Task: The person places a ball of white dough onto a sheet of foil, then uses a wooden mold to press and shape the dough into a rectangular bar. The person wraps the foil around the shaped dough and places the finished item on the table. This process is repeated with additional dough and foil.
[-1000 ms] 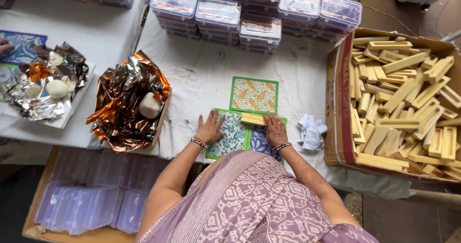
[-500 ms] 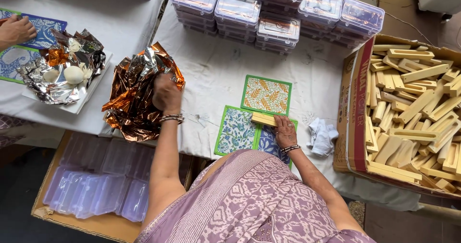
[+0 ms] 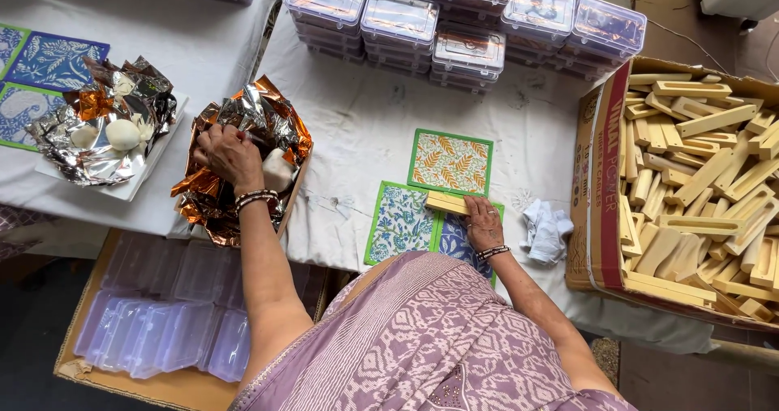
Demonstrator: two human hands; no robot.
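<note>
We are pressing our right hand (image 3: 484, 224) flat on a wooden block (image 3: 447, 204), its long axis running nine to three across three patterned tiles (image 3: 450, 162). A white cloth (image 3: 545, 231) is lying at three o'clock. Our left hand (image 3: 230, 153), fingers curled, is reaching into crumpled copper foil (image 3: 272, 115) at ten. Stacked clear boxes (image 3: 471, 21) are sitting at twelve.

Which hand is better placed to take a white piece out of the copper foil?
The left hand. It is already inside the crumpled copper foil, close to a white piece. The right hand rests far away on the wooden block over the patterned tiles.
</note>
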